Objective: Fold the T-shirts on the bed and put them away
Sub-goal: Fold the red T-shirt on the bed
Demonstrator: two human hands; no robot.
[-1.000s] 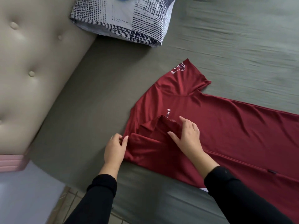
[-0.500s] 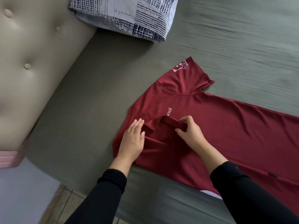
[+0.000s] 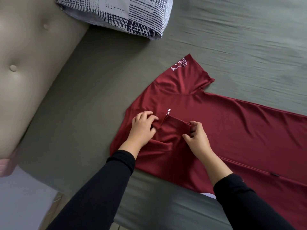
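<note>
A dark red T-shirt [image 3: 232, 130] with white print lies flat on the grey-green bed sheet [image 3: 93, 103], its neck end toward the headboard. Its near sleeve is folded in over the body, while the far sleeve [image 3: 187, 75] lies spread out. My left hand [image 3: 142, 128] rests on the folded sleeve's left end, fingers curled and pinching the cloth. My right hand [image 3: 196, 135] pinches the sleeve's hem at its right corner between thumb and fingers.
A beige tufted headboard [image 3: 25, 72] runs along the left. A black-and-white patterned pillow [image 3: 119, 12] lies at the top. The bed's near edge [image 3: 149, 193] crosses the bottom, with floor tiles [image 3: 58, 201] and a pale surface [image 3: 21, 196] below left.
My left hand moved from the shirt's outer edge onto the folded sleeve and now pinches it. My right hand went from flat pressing to pinching the sleeve hem. The camera shifted closer.
</note>
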